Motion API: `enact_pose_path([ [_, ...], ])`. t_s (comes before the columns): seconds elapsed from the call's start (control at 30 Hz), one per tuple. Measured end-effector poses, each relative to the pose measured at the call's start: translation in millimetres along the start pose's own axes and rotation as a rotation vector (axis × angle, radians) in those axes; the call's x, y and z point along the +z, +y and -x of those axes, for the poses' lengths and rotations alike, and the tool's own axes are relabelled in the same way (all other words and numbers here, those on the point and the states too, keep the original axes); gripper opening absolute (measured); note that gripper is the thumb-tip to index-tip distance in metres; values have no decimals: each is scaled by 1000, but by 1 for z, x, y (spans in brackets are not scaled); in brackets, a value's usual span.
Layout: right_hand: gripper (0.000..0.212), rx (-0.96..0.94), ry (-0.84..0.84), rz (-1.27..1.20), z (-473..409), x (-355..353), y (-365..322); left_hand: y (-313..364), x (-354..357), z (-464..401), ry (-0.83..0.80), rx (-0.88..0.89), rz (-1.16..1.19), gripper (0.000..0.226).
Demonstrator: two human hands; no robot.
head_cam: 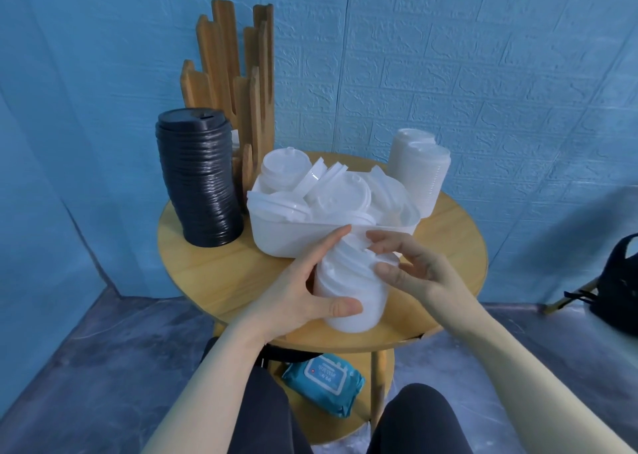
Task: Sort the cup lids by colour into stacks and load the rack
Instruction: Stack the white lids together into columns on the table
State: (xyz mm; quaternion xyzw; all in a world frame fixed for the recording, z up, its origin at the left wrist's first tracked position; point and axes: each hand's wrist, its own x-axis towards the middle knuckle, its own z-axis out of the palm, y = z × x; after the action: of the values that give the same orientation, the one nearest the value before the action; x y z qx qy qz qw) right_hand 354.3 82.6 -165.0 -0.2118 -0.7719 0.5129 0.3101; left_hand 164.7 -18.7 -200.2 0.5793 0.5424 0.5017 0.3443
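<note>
A stack of white lids leans over the table's near edge, held in my left hand, whose thumb and fingers wrap its side. My right hand touches the top of that stack with spread fingers. Behind it a white bin holds several loose white lids. A tall stack of black lids stands at the table's left. Another white lid stack stands at the back right. The wooden rack rises behind the black stack.
Everything sits on a round wooden table against a blue wall. A blue wipes packet lies on the lower shelf. A dark bag hangs on a chair at the right. My knees are below the table.
</note>
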Motion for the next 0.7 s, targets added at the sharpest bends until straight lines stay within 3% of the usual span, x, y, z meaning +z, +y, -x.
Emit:
enact_pose_path([
  [0.3, 36, -35, 160, 293, 5, 24, -12, -1, 0, 0, -7, -30, 19, 101],
  [0.6, 13, 41, -127, 145, 0, 1, -16, -4, 2, -1, 8, -23, 24, 97],
  [0.7, 16, 13, -133, 264, 0, 5, -20, -5, 1, -1, 13, -24, 18, 99],
])
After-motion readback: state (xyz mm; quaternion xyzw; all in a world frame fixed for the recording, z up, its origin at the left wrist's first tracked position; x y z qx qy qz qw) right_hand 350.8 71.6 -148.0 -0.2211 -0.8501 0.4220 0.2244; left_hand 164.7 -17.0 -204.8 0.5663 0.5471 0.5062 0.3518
